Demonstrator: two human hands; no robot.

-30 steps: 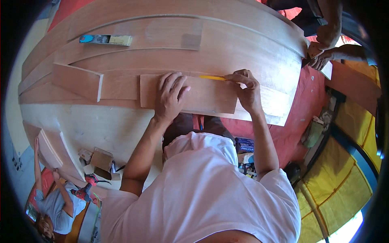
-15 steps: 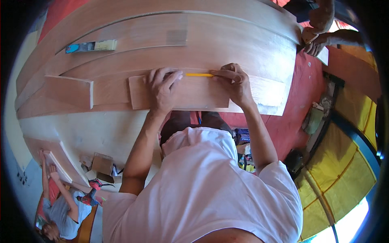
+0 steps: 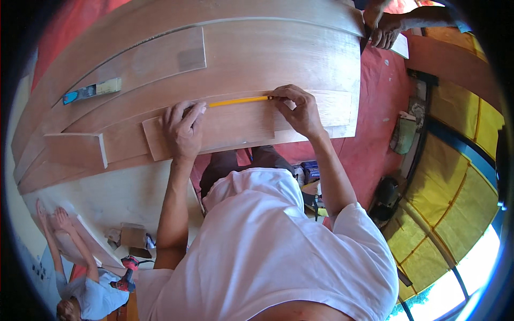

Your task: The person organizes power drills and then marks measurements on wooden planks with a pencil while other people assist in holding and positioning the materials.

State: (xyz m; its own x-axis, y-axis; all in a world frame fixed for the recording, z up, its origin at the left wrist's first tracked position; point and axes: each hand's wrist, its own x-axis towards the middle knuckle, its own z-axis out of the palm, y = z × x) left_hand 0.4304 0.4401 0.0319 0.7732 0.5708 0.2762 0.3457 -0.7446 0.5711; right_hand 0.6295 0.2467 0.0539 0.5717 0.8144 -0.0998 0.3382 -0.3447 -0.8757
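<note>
A thin yellow measuring tape (image 3: 238, 100) is stretched between my hands, just above the far edge of a short wooden board (image 3: 230, 128). My left hand (image 3: 183, 125) rests over the board's left part, its curled fingers closed on the left end of the tape; any case there is hidden. With thumb and fingers pinched, my right hand (image 3: 297, 109) holds the tape's right end, past the board's right edge. The board lies along the near side of a large wooden panel (image 3: 278, 59).
A blue-and-cream tool (image 3: 92, 91) and another small board (image 3: 77, 150) lie on the panel to the left. Another person's hands (image 3: 383, 32) work at the far right corner. At lower left, a person leans over a board near a red drill (image 3: 127, 273) and a cardboard box (image 3: 133, 235).
More of the yellow tape shows between my hands, which are farther apart. The view has shifted, so the panel and boards sit farther left. The right corner person's hands have changed position.
</note>
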